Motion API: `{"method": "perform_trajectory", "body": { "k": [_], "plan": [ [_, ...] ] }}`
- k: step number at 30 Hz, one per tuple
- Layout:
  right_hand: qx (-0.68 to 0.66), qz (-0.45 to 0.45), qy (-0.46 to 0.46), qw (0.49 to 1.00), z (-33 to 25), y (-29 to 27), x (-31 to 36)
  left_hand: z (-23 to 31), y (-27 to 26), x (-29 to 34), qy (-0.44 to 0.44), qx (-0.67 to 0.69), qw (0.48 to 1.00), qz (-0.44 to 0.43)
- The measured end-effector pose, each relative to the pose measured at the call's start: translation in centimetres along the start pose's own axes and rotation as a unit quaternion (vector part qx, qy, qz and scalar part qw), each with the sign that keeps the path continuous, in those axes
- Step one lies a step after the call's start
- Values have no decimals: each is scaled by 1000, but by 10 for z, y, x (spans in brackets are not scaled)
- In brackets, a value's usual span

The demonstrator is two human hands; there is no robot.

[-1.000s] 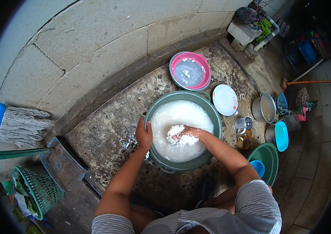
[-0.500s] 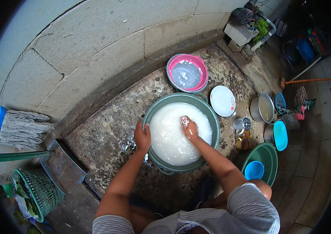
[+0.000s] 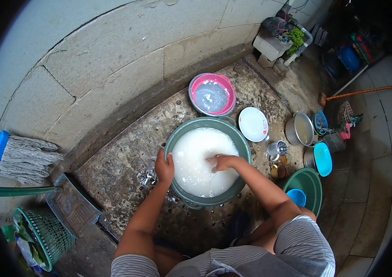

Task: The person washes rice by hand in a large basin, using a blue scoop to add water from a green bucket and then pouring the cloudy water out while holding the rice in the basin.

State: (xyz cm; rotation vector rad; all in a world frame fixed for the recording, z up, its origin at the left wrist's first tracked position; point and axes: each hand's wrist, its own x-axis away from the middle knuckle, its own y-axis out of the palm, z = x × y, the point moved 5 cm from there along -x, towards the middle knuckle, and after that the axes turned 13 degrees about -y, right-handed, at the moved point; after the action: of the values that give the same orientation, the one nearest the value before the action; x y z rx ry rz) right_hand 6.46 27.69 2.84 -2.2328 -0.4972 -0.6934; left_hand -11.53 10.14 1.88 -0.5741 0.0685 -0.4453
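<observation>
A large grey-green basin [image 3: 247,177] sits on the ground in front of me, holding cloudy white liquid [image 3: 191,173]. My left hand [image 3: 164,167] is closed around its left rim, thumb toward the inside. Over the middle of the basin, my right hand [image 3: 222,162] dips into the liquid, palm side down. Its fingertips are under the surface, so what they hold, if anything, is hidden. Beyond the far rim stands a pink basin [image 3: 229,87] nested in a grey one, with water and white bits inside.
To the right are a white plate [image 3: 253,123], a metal pot [image 3: 299,129], cups [image 3: 277,147], a turquoise container [image 3: 323,159] and a green tub [image 3: 313,194] with a blue bowl [image 3: 296,197]. On the left are a mop [image 3: 27,154], a dustpan [image 3: 73,203] and a green basket [image 3: 50,235]. A block wall [image 3: 112,55] runs behind.
My right hand has turned and moved slightly left and down in the basin, its fingers sinking into the liquid. The left hand keeps its hold on the rim. The whole view has shifted a little.
</observation>
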Motion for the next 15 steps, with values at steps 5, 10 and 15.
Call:
{"method": "perform_trajectory", "body": {
  "k": [5,10,15],
  "plan": [
    [-613,149,5,776,-18,-29,61,6,5,-1,11,-2,1000,0],
    [15,217,327,919,14,6,80,5,10,2,17,-23,1000,-11],
    [74,426,233,871,22,24,57,8,14,6,16,-23,999,-16]
  ]
}}
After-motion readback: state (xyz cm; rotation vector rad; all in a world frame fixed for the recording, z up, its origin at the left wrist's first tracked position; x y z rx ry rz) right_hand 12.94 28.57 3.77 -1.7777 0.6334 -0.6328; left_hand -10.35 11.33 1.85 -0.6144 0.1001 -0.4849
